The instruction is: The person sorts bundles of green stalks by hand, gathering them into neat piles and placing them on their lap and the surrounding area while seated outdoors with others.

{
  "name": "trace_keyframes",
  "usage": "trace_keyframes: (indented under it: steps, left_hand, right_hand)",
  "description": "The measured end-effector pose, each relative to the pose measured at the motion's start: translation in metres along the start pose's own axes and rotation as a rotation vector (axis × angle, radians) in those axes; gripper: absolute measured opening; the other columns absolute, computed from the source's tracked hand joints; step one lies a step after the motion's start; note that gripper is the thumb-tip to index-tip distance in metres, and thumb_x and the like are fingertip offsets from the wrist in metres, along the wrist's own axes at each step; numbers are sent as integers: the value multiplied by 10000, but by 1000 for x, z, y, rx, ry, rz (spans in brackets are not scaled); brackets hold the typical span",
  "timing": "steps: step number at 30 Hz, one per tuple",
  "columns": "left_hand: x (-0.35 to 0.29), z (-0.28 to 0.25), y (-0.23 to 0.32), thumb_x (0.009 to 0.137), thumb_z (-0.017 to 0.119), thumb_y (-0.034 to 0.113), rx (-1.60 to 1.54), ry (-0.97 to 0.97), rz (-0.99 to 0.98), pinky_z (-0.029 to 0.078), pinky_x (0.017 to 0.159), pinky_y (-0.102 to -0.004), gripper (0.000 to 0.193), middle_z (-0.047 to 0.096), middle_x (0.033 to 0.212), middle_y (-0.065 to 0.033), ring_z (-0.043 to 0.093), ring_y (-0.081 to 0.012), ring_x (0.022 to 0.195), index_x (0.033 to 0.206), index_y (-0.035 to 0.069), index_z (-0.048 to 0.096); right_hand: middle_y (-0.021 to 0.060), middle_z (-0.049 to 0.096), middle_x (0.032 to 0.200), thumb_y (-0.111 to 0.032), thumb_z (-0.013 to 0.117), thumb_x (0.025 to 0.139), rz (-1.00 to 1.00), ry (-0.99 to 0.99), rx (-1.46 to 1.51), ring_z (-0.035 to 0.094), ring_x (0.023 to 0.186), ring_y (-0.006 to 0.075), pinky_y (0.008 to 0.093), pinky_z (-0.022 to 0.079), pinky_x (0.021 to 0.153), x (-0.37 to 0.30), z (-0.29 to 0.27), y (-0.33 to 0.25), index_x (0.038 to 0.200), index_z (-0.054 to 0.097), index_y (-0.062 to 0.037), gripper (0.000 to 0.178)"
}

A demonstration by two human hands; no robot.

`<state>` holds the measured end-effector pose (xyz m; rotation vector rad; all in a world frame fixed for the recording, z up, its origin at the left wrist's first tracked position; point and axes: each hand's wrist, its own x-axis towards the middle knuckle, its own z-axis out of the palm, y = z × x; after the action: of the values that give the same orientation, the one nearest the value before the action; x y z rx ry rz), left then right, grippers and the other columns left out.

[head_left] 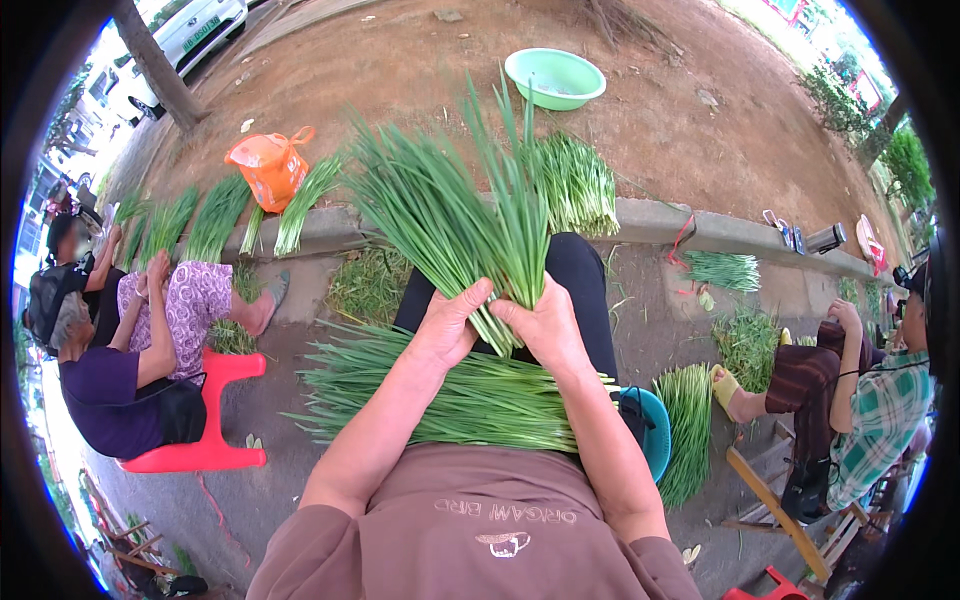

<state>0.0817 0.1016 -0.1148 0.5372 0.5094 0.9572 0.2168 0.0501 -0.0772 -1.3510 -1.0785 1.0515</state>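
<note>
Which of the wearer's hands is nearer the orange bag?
Left: the left hand is below and right of the orange bag in view; the right hand is farther right.

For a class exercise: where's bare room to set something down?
Bare soil lies between the orange bag and green basin, and right of the basin. Crowded: the lap, where green stalks lie under the forearms, and the kerb near the bag, lined with bundles.
</note>
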Motion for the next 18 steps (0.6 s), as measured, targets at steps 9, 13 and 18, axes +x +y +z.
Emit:
trace_keyframes:
  steps: [9, 13, 18]
  left_hand:
    - [-5, 9, -2, 784, 714, 8, 61, 48, 6, 550, 795, -327, 292, 660, 996, -75, 641, -187, 890, 1060, 20, 620]
    - [-2, 13, -9, 780, 712, -7, 75, 55, 62, 545, 812, -320, 333, 654, 1022, -66, 637, -178, 913, 1093, 29, 605]
    - [-6, 11, -4, 774, 702, -20, 97, -6, -7, 533, 839, -332, 379, 646, 1054, -68, 632, -182, 939, 1130, 32, 585]
  right_hand:
    - [61, 659, 944, -36, 722, 770, -6, -54, 158, 595, 831, 121, 285, 497, 759, -6, -11, 7, 1123, 580, 16, 384]
    - [80, 669, 997, -21, 731, 757, -36, -3, 50, 601, 922, 123, 293, 487, 836, -5, -11, 10, 1130, 581, 11, 403]
    - [3, 623, 799, -79, 703, 820, -2, -24, 188, 498, 607, 40, 205, 398, 502, -7, -19, 13, 1060, 611, -2, 268]
